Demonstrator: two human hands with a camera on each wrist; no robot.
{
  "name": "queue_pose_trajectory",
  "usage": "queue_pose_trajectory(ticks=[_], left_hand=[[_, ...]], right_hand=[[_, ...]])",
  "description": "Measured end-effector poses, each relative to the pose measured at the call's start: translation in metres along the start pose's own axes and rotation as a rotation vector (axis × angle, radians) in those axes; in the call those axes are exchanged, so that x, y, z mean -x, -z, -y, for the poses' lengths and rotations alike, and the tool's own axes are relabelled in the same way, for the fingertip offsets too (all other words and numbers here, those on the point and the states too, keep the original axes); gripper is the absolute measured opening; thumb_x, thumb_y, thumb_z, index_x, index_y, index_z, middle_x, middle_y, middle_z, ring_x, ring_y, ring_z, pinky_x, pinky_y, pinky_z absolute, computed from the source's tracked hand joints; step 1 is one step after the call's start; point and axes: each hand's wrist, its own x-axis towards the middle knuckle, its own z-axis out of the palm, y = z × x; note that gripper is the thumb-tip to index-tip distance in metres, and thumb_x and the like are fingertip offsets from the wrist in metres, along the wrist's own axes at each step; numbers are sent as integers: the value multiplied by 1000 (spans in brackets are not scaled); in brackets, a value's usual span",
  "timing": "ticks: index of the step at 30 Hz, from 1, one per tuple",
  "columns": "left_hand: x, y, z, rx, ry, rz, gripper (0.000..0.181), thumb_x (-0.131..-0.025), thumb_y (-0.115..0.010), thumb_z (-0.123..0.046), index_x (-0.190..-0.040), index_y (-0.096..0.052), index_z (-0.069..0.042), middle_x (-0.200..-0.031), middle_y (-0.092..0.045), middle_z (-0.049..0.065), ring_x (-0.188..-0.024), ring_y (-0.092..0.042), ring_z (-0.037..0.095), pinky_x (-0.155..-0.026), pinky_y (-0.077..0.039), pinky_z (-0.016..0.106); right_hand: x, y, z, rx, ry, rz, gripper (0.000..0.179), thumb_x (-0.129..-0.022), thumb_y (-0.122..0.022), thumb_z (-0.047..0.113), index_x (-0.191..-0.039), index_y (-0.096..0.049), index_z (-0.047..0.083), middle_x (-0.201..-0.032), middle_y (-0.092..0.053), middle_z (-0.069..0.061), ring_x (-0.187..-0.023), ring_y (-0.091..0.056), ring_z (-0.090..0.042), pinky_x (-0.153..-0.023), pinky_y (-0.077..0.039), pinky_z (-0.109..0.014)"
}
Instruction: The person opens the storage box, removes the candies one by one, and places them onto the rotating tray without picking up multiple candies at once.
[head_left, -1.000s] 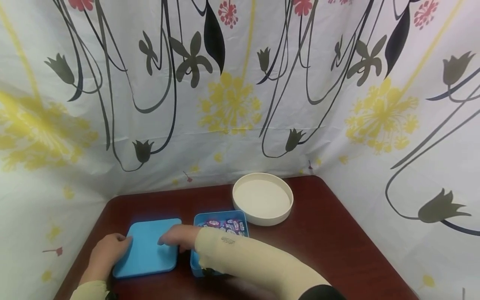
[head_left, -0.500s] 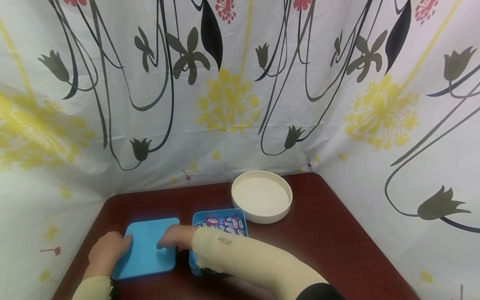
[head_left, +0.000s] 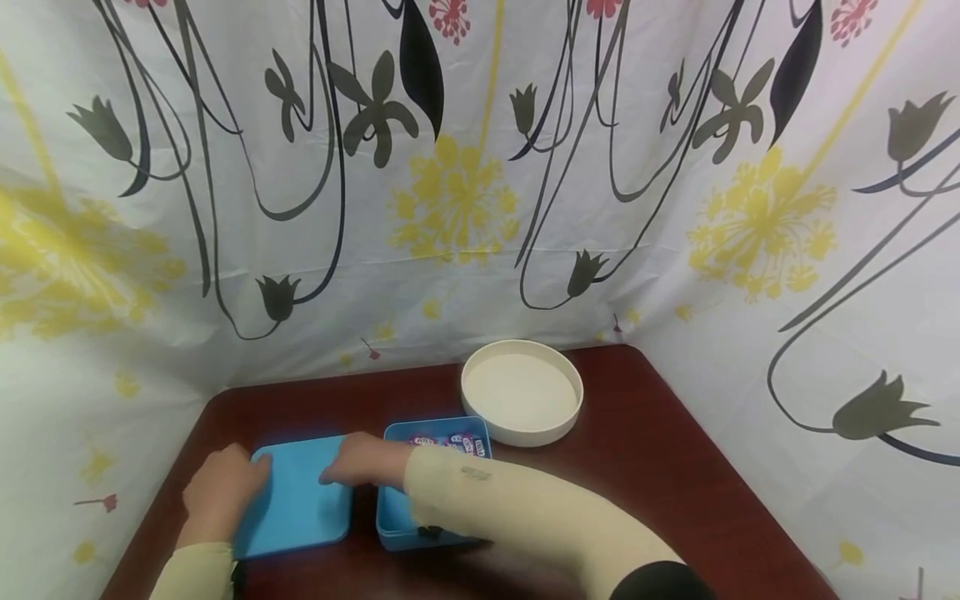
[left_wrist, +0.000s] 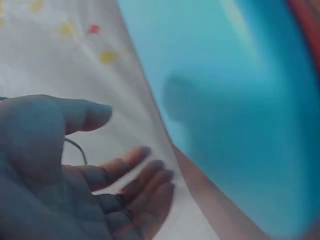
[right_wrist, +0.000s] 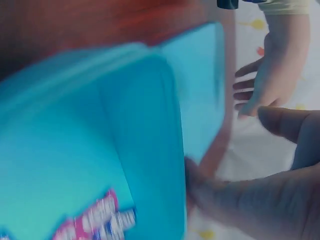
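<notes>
A flat blue square lid (head_left: 300,508) lies on the table at the left. My left hand (head_left: 223,487) is at its left edge; in the left wrist view that hand (left_wrist: 95,170) has its thumb and fingers spread, with a gap to the lid. Over the lid's upper right corner hovers my right hand (head_left: 366,460), its thumb and a finger apart and nothing between them in the right wrist view. A blue box (head_left: 393,521) stands just right of the lid, partly hidden by my right sleeve. Wrapped candies (head_left: 457,443) in pink and dark blue lie inside it.
A round cream tray (head_left: 522,392) stands behind the box, near the table's back edge. Dark red-brown tabletop (head_left: 630,475) stretches to the right. A flowered white curtain (head_left: 465,308) hangs along the back and both sides.
My left hand has come off the lid's edge and moved slightly up. The right hand has lifted a little and shifted right. The lid and box stay in place.
</notes>
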Motion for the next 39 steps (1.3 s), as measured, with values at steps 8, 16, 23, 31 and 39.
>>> queue_pose_trajectory(ticks=[8,16,23,31,39], left_hand=[[7,-16,-78,290,-218,-62,46,-113,-61,-40,-134,-69,0,-137,-66,29,-121,-63,47,-99,-54,67],[13,-42,-147,421,-305,8,33,-113,-64,-37,-133,-71,-11,-138,-68,17,-125,-64,39,-103,-58,61],[14,-58,-164,440,-344,14,30,-112,-67,-34,-131,-73,-11,-139,-67,16,-130,-64,40,-108,-56,63],[10,-68,-169,421,-365,10,30,-113,-66,-31,-133,-72,-10,-139,-67,15,-128,-65,39,-107,-57,62],[7,-81,-180,340,-389,39,33,-112,-66,-27,-138,-71,-7,-139,-68,16,-130,-65,39,-109,-56,61]], right_hand=[[23,44,-47,-26,154,-151,29,-106,-77,35,-122,-76,12,-91,-71,6,-75,-67,-6,-65,-59,-25],[40,73,-121,-20,100,-223,24,-104,-78,39,-115,-77,19,-95,-71,8,-83,-67,-8,-75,-61,-26],[49,77,-139,-73,42,-223,16,-102,-81,33,-107,-76,19,-92,-71,7,-83,-69,-13,-76,-62,-29],[57,72,-137,12,25,-183,14,-102,-82,28,-101,-73,17,-83,-68,4,-73,-66,-14,-65,-59,-28],[58,46,-137,361,16,-143,31,-97,-87,39,-111,-79,13,-81,-66,6,-71,-61,-9,-69,-58,-26]])
